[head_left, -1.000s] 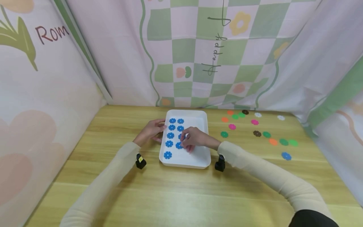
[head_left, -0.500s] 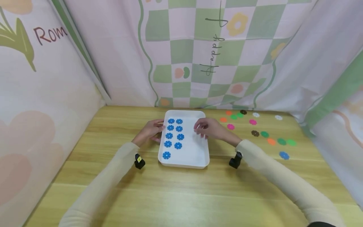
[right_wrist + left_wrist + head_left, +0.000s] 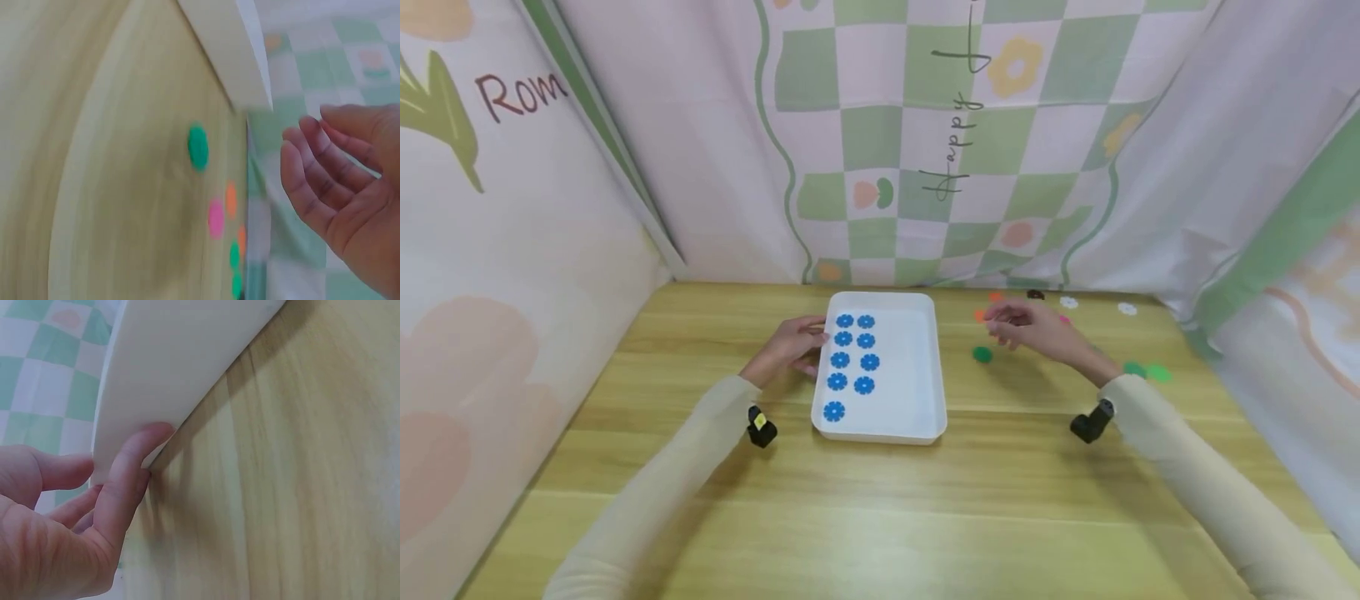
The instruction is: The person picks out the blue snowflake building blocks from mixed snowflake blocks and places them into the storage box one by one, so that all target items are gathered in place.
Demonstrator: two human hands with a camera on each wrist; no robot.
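Note:
A white tray (image 3: 906,392) lies on the wooden table with several blue notched plastic discs (image 3: 839,360) in two columns along its left half. My left hand (image 3: 786,343) holds the tray's left side; in the left wrist view its thumb (image 3: 144,440) lies against the outer wall and a finger meets the rim. My right hand (image 3: 1033,327) hovers right of the tray above loose coloured discs, fingers loosely bent with nothing between them. A dark green disc (image 3: 982,354) lies just left of and below it. The right hand and forearm hide some of the discs.
Other discs lie at the back right: white (image 3: 1127,308), dark brown (image 3: 1035,295), orange (image 3: 996,297) and light green (image 3: 1159,372). A printed checked curtain (image 3: 925,150) hangs right behind the table (image 3: 880,508), with more curtain on both sides.
My right hand has moved from the blue discs inside the tray, over its right rim, to the loose discs on the right. My left hand has stayed at the tray's left side.

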